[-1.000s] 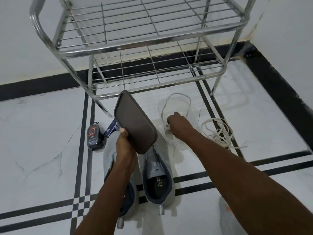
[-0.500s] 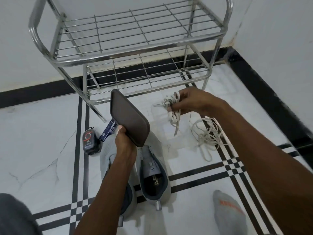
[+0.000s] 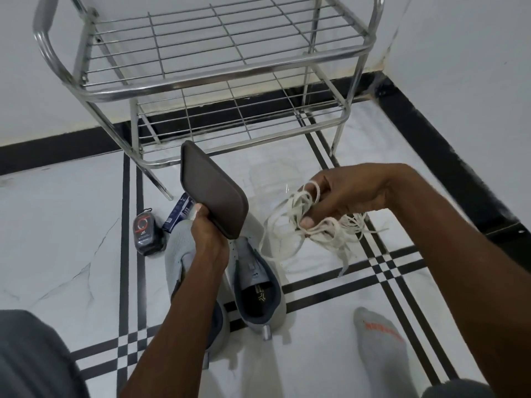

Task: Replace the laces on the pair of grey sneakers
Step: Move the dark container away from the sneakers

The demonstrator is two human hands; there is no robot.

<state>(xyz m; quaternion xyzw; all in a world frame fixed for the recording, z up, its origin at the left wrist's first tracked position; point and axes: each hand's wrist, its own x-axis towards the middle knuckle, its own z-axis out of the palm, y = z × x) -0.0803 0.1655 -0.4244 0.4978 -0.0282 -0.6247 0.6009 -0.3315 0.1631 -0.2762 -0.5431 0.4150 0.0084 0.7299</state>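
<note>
While the right hand (image 3: 342, 196) grips the bundled white laces (image 3: 304, 216) just right of the grey sneakers (image 3: 253, 271), toes toward the rack (image 3: 201, 90), the left hand (image 3: 208, 239) grips a phone (image 3: 212, 193) above them.

left hand (image 3: 207, 236): raised, fingers curled round a flat dark case
right hand (image 3: 342, 196): raised, fingers and thumb pinching bunched white laces

Your left hand (image 3: 208, 239) and forearm hide most of the left sneaker (image 3: 179, 248); the phone (image 3: 212, 191) covers the right sneaker (image 3: 258, 282) toe; small box (image 3: 179, 214) print too small to read; rack (image 3: 201, 90) top cropped by the frame edge.
</note>
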